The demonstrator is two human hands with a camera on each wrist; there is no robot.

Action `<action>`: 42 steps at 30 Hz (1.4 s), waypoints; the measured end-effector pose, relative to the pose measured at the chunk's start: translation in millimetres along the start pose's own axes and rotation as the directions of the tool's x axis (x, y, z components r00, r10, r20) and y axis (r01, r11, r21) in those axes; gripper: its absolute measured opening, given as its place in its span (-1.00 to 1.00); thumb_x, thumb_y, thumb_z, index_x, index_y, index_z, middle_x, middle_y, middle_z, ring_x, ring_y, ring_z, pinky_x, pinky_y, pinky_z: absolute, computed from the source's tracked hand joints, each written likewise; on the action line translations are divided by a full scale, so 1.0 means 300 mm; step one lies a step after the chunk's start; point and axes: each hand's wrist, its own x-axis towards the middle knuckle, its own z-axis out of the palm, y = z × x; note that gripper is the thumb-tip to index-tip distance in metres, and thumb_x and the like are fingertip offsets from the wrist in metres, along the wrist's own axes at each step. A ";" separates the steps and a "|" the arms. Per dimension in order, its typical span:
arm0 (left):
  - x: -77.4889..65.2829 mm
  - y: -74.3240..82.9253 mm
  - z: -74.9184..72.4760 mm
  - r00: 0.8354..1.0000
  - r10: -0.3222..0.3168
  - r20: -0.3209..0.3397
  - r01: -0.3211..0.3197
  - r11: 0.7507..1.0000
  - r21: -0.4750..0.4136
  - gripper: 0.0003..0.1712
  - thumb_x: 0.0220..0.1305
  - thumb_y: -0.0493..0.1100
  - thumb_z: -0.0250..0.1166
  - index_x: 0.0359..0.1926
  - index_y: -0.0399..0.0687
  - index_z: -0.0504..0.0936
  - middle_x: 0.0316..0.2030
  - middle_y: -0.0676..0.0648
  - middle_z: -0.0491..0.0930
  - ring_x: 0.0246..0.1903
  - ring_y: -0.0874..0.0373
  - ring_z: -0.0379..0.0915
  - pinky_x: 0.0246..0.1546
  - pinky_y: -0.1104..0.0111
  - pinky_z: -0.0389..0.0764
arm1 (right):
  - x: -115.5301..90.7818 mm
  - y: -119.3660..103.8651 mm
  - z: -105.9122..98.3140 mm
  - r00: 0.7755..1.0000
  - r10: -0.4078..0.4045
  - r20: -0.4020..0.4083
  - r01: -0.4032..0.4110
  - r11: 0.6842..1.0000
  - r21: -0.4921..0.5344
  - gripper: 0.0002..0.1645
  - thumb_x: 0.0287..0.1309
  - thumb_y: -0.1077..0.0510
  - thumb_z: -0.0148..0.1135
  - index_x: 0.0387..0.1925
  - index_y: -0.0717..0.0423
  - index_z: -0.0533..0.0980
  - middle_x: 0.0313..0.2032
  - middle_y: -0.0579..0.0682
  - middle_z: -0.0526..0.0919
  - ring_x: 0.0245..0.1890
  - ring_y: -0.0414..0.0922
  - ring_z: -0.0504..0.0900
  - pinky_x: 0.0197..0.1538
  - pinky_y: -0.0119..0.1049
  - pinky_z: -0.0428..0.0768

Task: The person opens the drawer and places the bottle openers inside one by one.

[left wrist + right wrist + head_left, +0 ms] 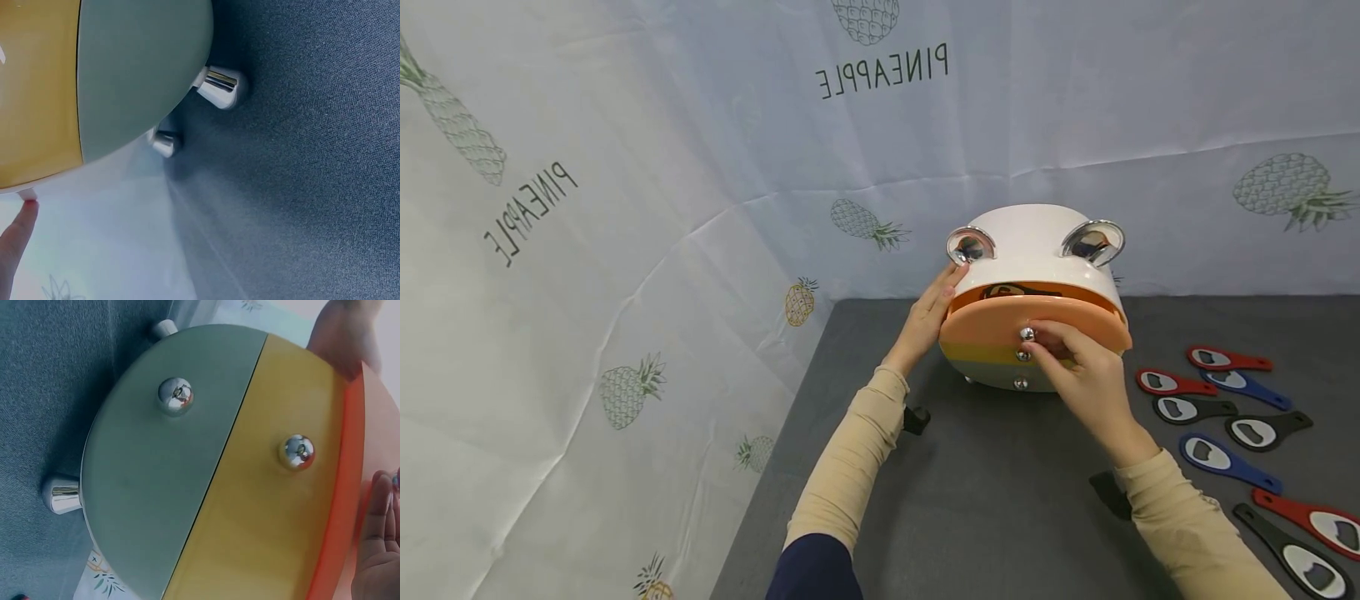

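Observation:
A small white cabinet [1037, 225] with three drawers and two shiny chrome ear shapes stands on the grey table. Its orange top drawer [981, 327] is pulled partly out, and a dark bottle opener [1011, 290] shows inside. My right hand [1086, 379] pinches the round chrome knob [1027, 334] of that drawer. Against the cabinet's left side rests my left hand [925, 321], fingers extended; one fingertip touches the side in the left wrist view. The yellow drawer [269, 450] and green drawer [162, 450] below are closed, each with its own chrome knob.
Several bottle openers lie right of the cabinet, among them a red one [1228, 359], a blue one [1228, 463] and a black one [1195, 409]. A pineapple-print cloth [715, 167] hangs behind and left of the table. Short chrome feet [222, 87] hold the cabinet up.

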 end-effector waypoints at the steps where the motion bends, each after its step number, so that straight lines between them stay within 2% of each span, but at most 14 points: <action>1: 0.000 0.001 0.000 1.000 -0.004 0.000 0.004 1.000 0.002 -0.45 0.41 0.31 -0.31 0.37 0.50 0.12 0.44 0.27 -0.04 0.44 0.30 -0.15 0.43 0.00 -0.02 | 0.003 0.006 0.003 1.000 0.005 -0.001 -0.005 1.000 -0.004 -0.51 -0.33 0.47 0.46 -0.19 0.22 0.63 -0.43 0.10 0.70 -0.31 -0.74 0.42 -0.23 -0.84 0.41; 5: 0.000 0.002 -0.001 1.000 -0.008 -0.005 0.008 1.000 0.005 -0.47 0.41 0.30 -0.30 0.36 0.53 0.13 0.43 0.29 -0.03 0.44 0.32 -0.15 0.43 0.01 -0.02 | 0.015 0.026 0.013 0.999 0.034 -0.002 -0.034 0.999 -0.005 -0.56 -0.25 0.43 0.45 -0.18 0.21 0.62 -0.43 0.10 0.69 -0.32 -0.75 0.41 -0.23 -0.84 0.40; 12: -0.002 0.001 0.002 1.000 -0.001 -0.021 0.001 1.000 0.009 -0.42 0.36 0.38 -0.30 0.35 0.54 0.15 0.43 0.28 -0.01 0.43 0.33 -0.12 0.44 0.07 0.00 | 0.037 0.047 0.030 0.998 0.055 -0.019 -0.055 0.998 -0.004 -0.58 -0.23 0.44 0.43 -0.19 0.23 0.61 -0.44 0.14 0.69 -0.33 -0.78 0.39 -0.28 -0.86 0.39; 16: -0.002 0.001 0.000 1.000 -0.001 -0.023 0.002 1.000 0.011 -0.43 0.37 0.36 -0.29 0.36 0.52 0.16 0.43 0.28 0.00 0.43 0.33 -0.11 0.45 0.09 -0.01 | 0.040 0.054 0.034 0.998 0.062 -0.013 -0.062 0.998 0.001 -0.58 -0.21 0.44 0.42 -0.18 0.24 0.61 -0.42 0.14 0.69 -0.32 -0.78 0.40 -0.28 -0.86 0.39; 20: -0.003 0.000 -0.003 1.000 0.019 -0.020 -0.018 1.000 0.009 -0.32 0.29 0.40 -0.24 0.38 0.41 0.16 0.44 0.23 -0.01 0.44 0.29 -0.12 0.44 0.11 0.04 | 0.042 0.058 0.041 0.998 0.058 -0.017 -0.058 0.998 0.011 -0.58 -0.21 0.45 0.42 -0.18 0.24 0.61 -0.42 0.14 0.69 -0.32 -0.78 0.41 -0.27 -0.86 0.40; 24: -0.003 -0.006 -0.003 0.999 0.027 -0.020 -0.027 0.999 0.021 -0.21 0.15 0.50 -0.20 0.39 0.42 0.14 0.44 0.25 -0.02 0.44 0.28 -0.11 0.41 0.13 0.14 | 0.039 0.060 0.041 0.998 0.059 -0.006 -0.059 0.998 0.015 -0.57 -0.20 0.44 0.42 -0.16 0.24 0.60 -0.41 0.14 0.69 -0.32 -0.77 0.41 -0.27 -0.85 0.41; 30: -0.007 -0.007 0.003 0.999 0.027 -0.024 -0.026 1.000 0.011 -0.25 0.18 0.50 -0.19 0.37 0.49 0.14 0.43 0.31 -0.02 0.43 0.31 -0.10 0.39 0.13 0.17 | 0.008 0.063 0.031 0.997 0.056 0.047 -0.057 0.998 0.025 -0.42 -0.20 0.45 0.41 -0.01 0.20 0.54 -0.38 0.10 0.67 -0.32 -0.70 0.42 -0.26 -0.82 0.43; 33: -0.008 -0.004 0.005 0.999 0.030 -0.025 -0.030 1.000 0.005 -0.29 0.22 0.46 -0.18 0.37 0.49 0.14 0.42 0.33 -0.03 0.43 0.32 -0.11 0.40 0.13 0.16 | -0.018 0.071 0.028 0.998 0.049 0.045 -0.051 0.998 0.043 -0.36 -0.21 0.48 0.41 0.03 0.20 0.52 -0.39 0.10 0.67 -0.34 -0.66 0.44 -0.27 -0.79 0.45; 37: -0.007 -0.001 0.005 0.999 0.024 -0.023 -0.024 1.000 0.014 -0.31 0.24 0.43 -0.18 0.37 0.49 0.13 0.43 0.33 -0.03 0.43 0.33 -0.12 0.41 0.14 0.14 | -0.059 0.088 0.028 0.999 0.044 0.026 -0.045 0.998 0.041 -0.38 -0.27 0.50 0.42 -0.03 0.24 0.54 -0.42 0.10 0.65 -0.34 -0.66 0.44 -0.29 -0.76 0.45; 42: -0.006 0.018 0.001 1.000 0.004 -0.020 -0.004 0.999 0.034 -0.32 0.28 0.30 -0.17 0.40 0.35 0.13 0.45 0.21 -0.03 0.45 0.25 -0.12 0.42 0.15 0.10 | -0.104 0.114 0.033 0.996 0.041 0.073 -0.041 0.999 -0.004 -0.49 -0.33 0.50 0.45 -0.18 0.27 0.57 -0.41 0.06 0.62 -0.36 -0.60 0.42 -0.32 -0.76 0.43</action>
